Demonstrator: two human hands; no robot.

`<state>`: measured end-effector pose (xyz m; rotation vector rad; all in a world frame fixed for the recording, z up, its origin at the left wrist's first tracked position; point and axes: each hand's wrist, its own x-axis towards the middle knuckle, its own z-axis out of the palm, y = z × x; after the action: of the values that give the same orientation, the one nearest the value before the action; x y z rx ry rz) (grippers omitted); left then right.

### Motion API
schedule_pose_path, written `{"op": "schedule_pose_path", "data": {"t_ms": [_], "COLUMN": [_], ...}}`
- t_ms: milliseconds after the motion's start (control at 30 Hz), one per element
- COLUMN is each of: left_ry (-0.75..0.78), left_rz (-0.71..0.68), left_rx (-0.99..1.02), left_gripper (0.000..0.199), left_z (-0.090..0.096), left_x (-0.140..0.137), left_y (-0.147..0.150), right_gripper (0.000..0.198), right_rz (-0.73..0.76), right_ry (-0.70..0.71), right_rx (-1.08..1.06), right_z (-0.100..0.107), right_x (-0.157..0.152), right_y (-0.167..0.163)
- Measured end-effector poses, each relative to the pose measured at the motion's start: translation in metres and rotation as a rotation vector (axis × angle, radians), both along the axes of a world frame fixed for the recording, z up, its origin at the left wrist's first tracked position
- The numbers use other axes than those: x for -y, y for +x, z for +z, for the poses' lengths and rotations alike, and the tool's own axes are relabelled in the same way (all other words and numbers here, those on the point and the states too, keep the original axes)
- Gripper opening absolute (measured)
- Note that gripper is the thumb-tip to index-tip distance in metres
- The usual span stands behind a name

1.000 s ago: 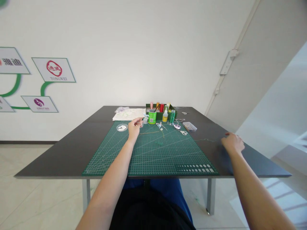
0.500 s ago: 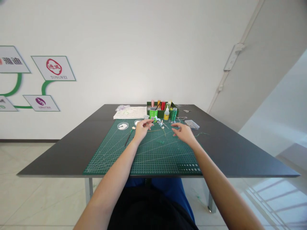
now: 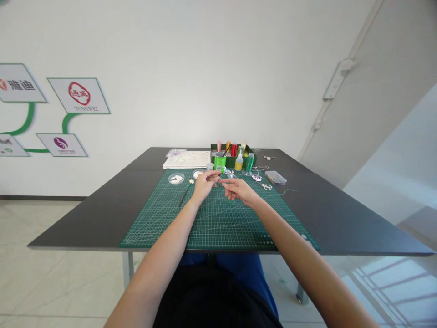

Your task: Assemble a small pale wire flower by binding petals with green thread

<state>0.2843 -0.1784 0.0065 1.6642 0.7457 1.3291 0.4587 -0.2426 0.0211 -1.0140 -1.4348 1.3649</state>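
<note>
My left hand (image 3: 205,184) is over the middle of the cutting mat (image 3: 211,223), thumb and fingers closed in a pinch. A thin dark piece seems to stick out at its fingertips, too small to name. My right hand (image 3: 239,189) is held close beside it, its thumb and forefinger pinched near the left fingertips; whatever they hold is too fine to make out. Just beyond the hands are small pale blue and white pieces (image 3: 230,174). White-handled scissors (image 3: 266,187) lie on the mat to the right of my right hand.
Behind the hands stand a green can (image 3: 220,161), a glue bottle (image 3: 239,162), a green thread spool (image 3: 250,162) and a green box (image 3: 232,162) of spools. Two dishes, one a clear dish (image 3: 176,179), sit left. A dark stick (image 3: 185,195) lies nearby. At right is a plastic case (image 3: 276,177).
My right hand has moved left from the mat's right side to meet my left hand, which stays about where it was. The white-handled scissors now show where the right hand was.
</note>
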Motion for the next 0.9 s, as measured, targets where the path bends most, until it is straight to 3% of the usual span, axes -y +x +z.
{"op": "schedule_pose_path", "data": {"t_ms": [200,433,900], "left_ry": [-0.029,-0.052,0.077], "left_rz": [0.012,0.061,0.184], "left_rx": [-0.026,-0.066,-0.354], "left_gripper": [0.027,0.026,0.023], "left_z": [0.0,0.0,0.0], "left_x": [0.002,0.002,0.009], "left_y": [0.001,0.001,0.001], "right_gripper": [0.046,0.042,0.037], "right_rz": [-0.07,-0.143,-0.117], "right_ry": [0.143,0.263,0.309], "right_rx": [0.177,0.31,0.388], "right_z": [-0.003,-0.005,-0.017], "right_x": [0.004,0.007,0.014], "right_y": [0.015,0.011,0.012]}}
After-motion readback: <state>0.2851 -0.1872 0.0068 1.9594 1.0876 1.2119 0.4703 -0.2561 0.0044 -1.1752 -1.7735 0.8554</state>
